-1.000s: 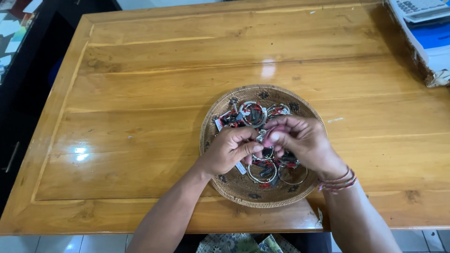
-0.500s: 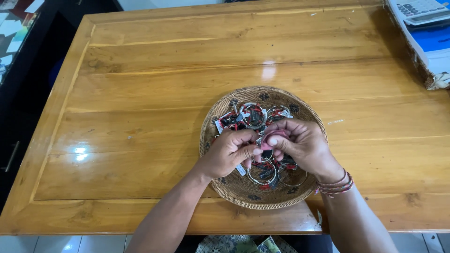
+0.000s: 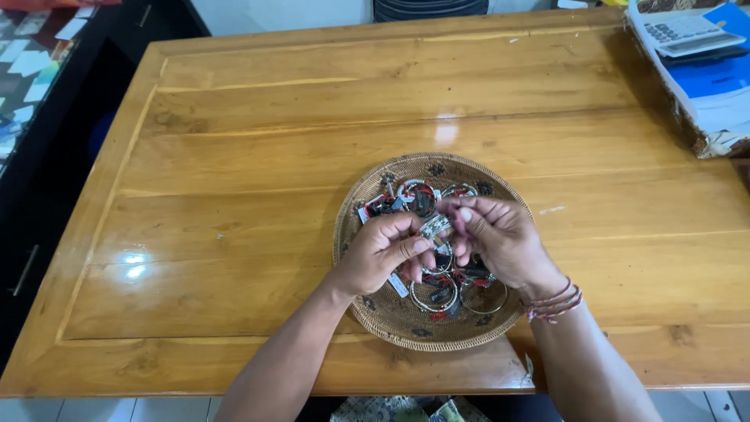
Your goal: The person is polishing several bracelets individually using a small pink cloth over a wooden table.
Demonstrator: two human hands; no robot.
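A dark cabinet (image 3: 47, 156) is seen along the far left edge, beside a wooden tabletop (image 3: 234, 195) with a glossy finish and a light glare spot near its left side. A round woven basket (image 3: 367, 195) is set on the tabletop, near the front edge and slightly right of centre. The basket is filled with a pile of bangles (image 3: 437, 293), silver-coloured rings mixed with red and black pieces and small white tags. The left hand (image 3: 383, 254) is held over the basket's left half, fingers curled, thumb and forefinger pinched on a small silver bracelet (image 3: 434, 226). The bracelet is held just above the pile, between both hands, roughly over the basket's middle. The right hand (image 3: 504, 242) is held over the basket's right half, its fingertips closed on the same bracelet from the other side; the exact grip is partly hidden by the fingers. Red string bands (image 3: 555, 301) are worn on the right wrist. Both forearms are brought in from the bottom edge. At the far right top corner, a stack of papers (image 3: 719, 94) with a calculator (image 3: 687, 31) on it is placed on the tabletop, well apart from the basket.
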